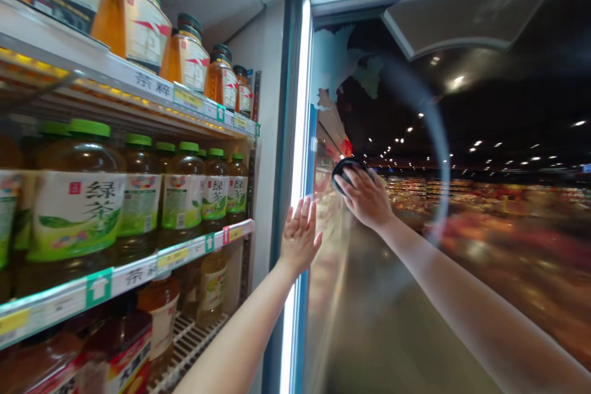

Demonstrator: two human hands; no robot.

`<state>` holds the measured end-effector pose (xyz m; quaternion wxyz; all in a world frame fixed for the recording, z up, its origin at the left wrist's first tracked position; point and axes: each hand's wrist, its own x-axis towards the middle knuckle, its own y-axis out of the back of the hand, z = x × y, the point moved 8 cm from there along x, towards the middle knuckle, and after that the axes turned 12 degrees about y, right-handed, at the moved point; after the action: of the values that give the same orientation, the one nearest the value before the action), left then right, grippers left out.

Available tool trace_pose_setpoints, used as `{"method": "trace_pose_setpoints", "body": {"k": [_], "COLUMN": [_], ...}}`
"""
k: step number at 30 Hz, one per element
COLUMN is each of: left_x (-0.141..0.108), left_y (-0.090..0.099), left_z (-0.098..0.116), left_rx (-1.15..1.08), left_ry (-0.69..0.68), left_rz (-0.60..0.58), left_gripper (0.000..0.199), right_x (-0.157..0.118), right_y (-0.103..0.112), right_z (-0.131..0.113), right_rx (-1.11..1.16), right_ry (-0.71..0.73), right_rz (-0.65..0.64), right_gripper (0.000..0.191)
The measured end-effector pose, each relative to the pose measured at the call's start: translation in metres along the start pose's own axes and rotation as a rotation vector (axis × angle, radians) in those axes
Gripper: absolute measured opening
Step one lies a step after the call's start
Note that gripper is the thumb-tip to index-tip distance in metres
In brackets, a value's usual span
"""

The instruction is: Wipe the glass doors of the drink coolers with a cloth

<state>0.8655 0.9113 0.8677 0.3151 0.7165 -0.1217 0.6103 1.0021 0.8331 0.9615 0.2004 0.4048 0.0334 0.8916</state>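
Note:
My left hand (300,237) lies flat with its fingers outstretched, against the lit inner edge of the cooler door frame (301,154). My right hand (367,197) is raised against the glass door (392,295), its fingers over a black round pad (340,177) pressed to the pane. What the pad is made of cannot be made out. A hazy curved streak (441,135) marks the glass to the right of this hand. Above it, a pale torn-edged patch (332,61) covers the pane's upper left corner.
To the left, cooler shelves hold amber tea bottles (143,31) on top and green-capped green tea bottles (182,188) below. Price strips (124,277) run along the shelf edges. More bottles (159,314) stand on a wire rack (184,345). Blurred store displays show through the glass.

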Motion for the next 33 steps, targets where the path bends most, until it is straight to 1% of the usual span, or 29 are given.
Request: {"method": "trace_pose_setpoints", "body": {"k": [1,2,3,4,5,7,8,9,10,12,14,15,16,17,18,19,20,22,23,24,25,27,29,30,31,32,33], "left_x": [0.001,0.002,0.002,0.003,0.004,0.009,0.012,0.016,0.021,0.028,0.031,0.032,0.031,0.03,0.029,0.028,0.028,0.029,0.029,0.031,0.031,0.032,0.029,0.027,0.025,0.023,0.022], "left_y": [-0.001,-0.001,-0.002,-0.002,-0.002,-0.001,-0.001,-0.001,-0.001,-0.001,0.0,0.0,0.0,0.0,0.0,-0.001,-0.002,-0.005,-0.007,-0.008,-0.008,-0.008,-0.007,-0.007,-0.007,-0.007,-0.008], "left_z": [0.004,0.006,0.008,0.009,0.01,0.013,0.016,0.02,0.025,0.035,0.042,0.045,0.046,0.046,0.046,0.046,0.046,0.05,0.054,0.058,0.062,0.069,0.074,0.075,0.075,0.075,0.074], "left_rx": [-0.003,-0.007,-0.013,-0.02,-0.028,-0.048,-0.06,-0.073,-0.087,-0.116,-0.144,-0.156,-0.167,-0.177,-0.188,-0.2,-0.214,-0.249,-0.269,-0.288,-0.306,-0.335,-0.354,-0.36,-0.365,-0.369,-0.373], "left_ry": [-0.005,-0.01,-0.011,-0.008,-0.003,0.006,0.008,0.007,0.002,-0.009,-0.027,-0.035,-0.041,-0.045,-0.046,-0.045,-0.044,-0.044,-0.046,-0.048,-0.05,-0.056,-0.071,-0.077,-0.08,-0.079,-0.075], "left_rz": [-0.008,-0.016,-0.023,-0.026,-0.027,-0.021,-0.015,-0.008,-0.001,0.012,0.022,0.026,0.031,0.036,0.04,0.045,0.049,0.058,0.065,0.074,0.085,0.103,0.111,0.111,0.111,0.11,0.11], "left_gripper": [0.093,0.093,0.093,0.093,0.092,0.092,0.092,0.092,0.093,0.093,0.091,0.09,0.09,0.09,0.089,0.089,0.089,0.089,0.089,0.088,0.088,0.088,0.088,0.089,0.089,0.089,0.088], "right_x": [-0.013,-0.028,-0.043,-0.055,-0.062,-0.062,-0.056,-0.047,-0.038,-0.026,-0.034,-0.045,-0.059,-0.074,-0.086,-0.094,-0.097,-0.091,-0.084,-0.077,-0.072,-0.074,-0.094,-0.11,-0.125,-0.138,-0.144], "right_y": [0.006,0.01,0.011,0.01,0.007,0.0,-0.001,-0.001,0.0,0.008,0.019,0.024,0.028,0.03,0.03,0.028,0.024,0.016,0.014,0.013,0.014,0.02,0.028,0.032,0.034,0.033,0.03], "right_z": [0.011,0.014,0.011,0.001,-0.012,-0.037,-0.043,-0.041,-0.032,0.0,0.035,0.047,0.053,0.053,0.047,0.036,0.024,0.002,-0.002,0.001,0.009,0.037,0.061,0.067,0.066,0.06,0.049], "right_rx": [-0.026,-0.05,-0.067,-0.072,-0.066,-0.033,-0.018,-0.009,-0.009,-0.03,-0.075,-0.103,-0.131,-0.153,-0.165,-0.164,-0.15,-0.108,-0.091,-0.086,-0.093,-0.133,-0.192,-0.222,-0.244,-0.255,-0.25], "right_ry": [-0.099,-0.177,-0.216,-0.21,-0.165,-0.029,0.025,0.051,0.043,-0.054,-0.217,-0.304,-0.38,-0.432,-0.45,-0.43,-0.379,-0.24,-0.186,-0.16,-0.167,-0.269,-0.455,-0.551,-0.624,-0.657,-0.64], "right_rz": [0.025,0.047,0.056,0.05,0.031,-0.025,-0.045,-0.057,-0.058,-0.037,0.006,0.029,0.048,0.058,0.053,0.035,0.003,-0.072,-0.102,-0.12,-0.125,-0.106,-0.058,-0.033,-0.018,-0.018,-0.037], "right_gripper": [0.057,0.058,0.059,0.06,0.061,0.061,0.061,0.061,0.06,0.058,0.056,0.056,0.056,0.056,0.057,0.058,0.059,0.059,0.059,0.059,0.058,0.056,0.056,0.056,0.057,0.058,0.059]}}
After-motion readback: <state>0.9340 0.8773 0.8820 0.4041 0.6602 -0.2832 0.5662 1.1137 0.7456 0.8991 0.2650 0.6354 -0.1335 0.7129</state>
